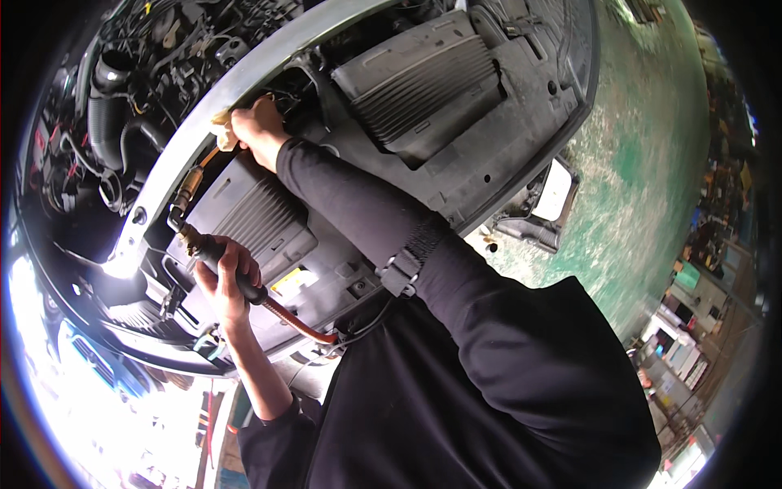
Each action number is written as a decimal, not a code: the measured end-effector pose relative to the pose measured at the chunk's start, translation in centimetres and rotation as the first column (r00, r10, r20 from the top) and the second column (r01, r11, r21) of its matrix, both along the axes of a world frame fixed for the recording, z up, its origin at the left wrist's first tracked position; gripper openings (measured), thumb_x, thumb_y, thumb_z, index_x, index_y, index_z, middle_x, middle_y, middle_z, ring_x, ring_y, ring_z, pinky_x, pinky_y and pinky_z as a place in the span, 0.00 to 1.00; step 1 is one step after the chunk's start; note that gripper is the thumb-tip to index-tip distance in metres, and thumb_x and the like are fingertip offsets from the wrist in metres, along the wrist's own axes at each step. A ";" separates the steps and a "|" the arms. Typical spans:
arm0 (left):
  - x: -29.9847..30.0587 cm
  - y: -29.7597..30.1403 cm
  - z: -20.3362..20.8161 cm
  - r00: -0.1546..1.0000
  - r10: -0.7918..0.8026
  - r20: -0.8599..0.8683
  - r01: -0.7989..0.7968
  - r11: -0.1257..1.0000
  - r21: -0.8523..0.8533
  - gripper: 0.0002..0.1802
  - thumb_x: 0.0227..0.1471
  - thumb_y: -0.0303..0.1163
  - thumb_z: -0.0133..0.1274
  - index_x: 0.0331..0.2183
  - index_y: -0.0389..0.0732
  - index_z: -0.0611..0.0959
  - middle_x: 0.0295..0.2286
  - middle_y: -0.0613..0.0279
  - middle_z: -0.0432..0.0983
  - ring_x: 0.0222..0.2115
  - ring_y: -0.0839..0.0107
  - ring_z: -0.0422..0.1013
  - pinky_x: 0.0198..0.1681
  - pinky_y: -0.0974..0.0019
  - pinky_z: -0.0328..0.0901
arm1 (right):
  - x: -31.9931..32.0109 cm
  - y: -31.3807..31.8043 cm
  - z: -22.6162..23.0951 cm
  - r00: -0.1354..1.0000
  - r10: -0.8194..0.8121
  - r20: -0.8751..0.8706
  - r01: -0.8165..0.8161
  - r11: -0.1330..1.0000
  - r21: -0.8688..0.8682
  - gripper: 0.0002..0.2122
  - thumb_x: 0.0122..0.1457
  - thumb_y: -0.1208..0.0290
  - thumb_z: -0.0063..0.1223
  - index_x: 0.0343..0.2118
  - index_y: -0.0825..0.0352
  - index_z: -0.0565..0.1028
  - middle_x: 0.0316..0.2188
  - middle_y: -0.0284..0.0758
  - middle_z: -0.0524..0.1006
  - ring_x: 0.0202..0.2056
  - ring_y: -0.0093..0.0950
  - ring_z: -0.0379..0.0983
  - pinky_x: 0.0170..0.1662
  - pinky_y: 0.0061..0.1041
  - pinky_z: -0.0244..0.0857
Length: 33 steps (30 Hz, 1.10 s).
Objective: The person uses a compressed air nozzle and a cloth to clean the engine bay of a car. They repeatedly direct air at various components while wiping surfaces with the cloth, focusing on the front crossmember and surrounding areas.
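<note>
My left hand is wrapped round the black grip of a hose-fed wand. The wand has brass fittings and a bronze-coloured barrel, and it slants up to the metal crossbar at the front of an open car's engine bay. A red-orange hose runs from the grip's lower end toward my body. Reaching across, my right hand is closed on a crumpled cream cloth beside the crossbar. The cloth is close to the wand's thin tip, and whether they touch cannot be made out. Some right fingers are hidden.
Beyond the crossbar, the engine bay holds a ribbed black air duct and several hoses. Ribbed dark plastic panels lie on the near side. A loose black and white part rests to the right, above the green floor.
</note>
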<state>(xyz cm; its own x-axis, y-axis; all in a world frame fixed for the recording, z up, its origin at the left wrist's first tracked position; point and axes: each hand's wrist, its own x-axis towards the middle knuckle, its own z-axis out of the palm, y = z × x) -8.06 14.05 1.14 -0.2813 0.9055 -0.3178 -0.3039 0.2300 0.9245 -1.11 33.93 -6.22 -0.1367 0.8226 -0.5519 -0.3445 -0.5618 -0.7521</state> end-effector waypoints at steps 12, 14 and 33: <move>0.5 1.4 0.4 0.998 -0.025 -0.055 0.023 0.999 -0.045 0.09 0.53 0.32 0.48 0.29 0.37 0.69 0.15 0.66 0.61 0.11 0.79 0.58 0.11 0.76 0.55 | -2.0 -0.4 -3.0 0.947 -0.278 -0.160 0.235 0.941 -0.245 0.08 0.50 0.80 0.41 0.18 0.75 0.72 0.14 0.41 0.74 0.19 0.31 0.74 0.19 0.28 0.65; 0.5 1.8 0.6 0.996 -0.082 -0.027 0.081 0.996 -0.042 0.10 0.53 0.33 0.48 0.27 0.37 0.69 0.15 0.67 0.61 0.10 0.79 0.58 0.11 0.76 0.54 | -2.9 0.5 -4.5 0.981 -0.193 -0.016 0.189 0.971 -0.147 0.06 0.51 0.74 0.48 0.24 0.70 0.74 0.19 0.40 0.75 0.19 0.30 0.73 0.17 0.28 0.63; -2.3 3.1 -3.0 0.989 0.137 0.049 -0.131 0.984 -0.121 0.11 0.52 0.35 0.47 0.25 0.37 0.71 0.15 0.65 0.61 0.09 0.75 0.58 0.10 0.73 0.54 | -2.0 -0.1 -2.7 0.882 -0.387 -0.269 0.354 0.921 -0.164 0.07 0.53 0.80 0.37 0.26 0.73 0.69 0.25 0.38 0.73 0.25 0.27 0.70 0.29 0.24 0.65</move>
<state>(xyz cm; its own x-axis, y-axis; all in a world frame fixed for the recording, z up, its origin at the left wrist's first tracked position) -10.40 17.15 -1.85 -0.3762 0.8164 -0.4381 -0.3905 0.2891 0.8740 -3.15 33.79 -8.93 -0.0017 0.7829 -0.6221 -0.7368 -0.4216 -0.5286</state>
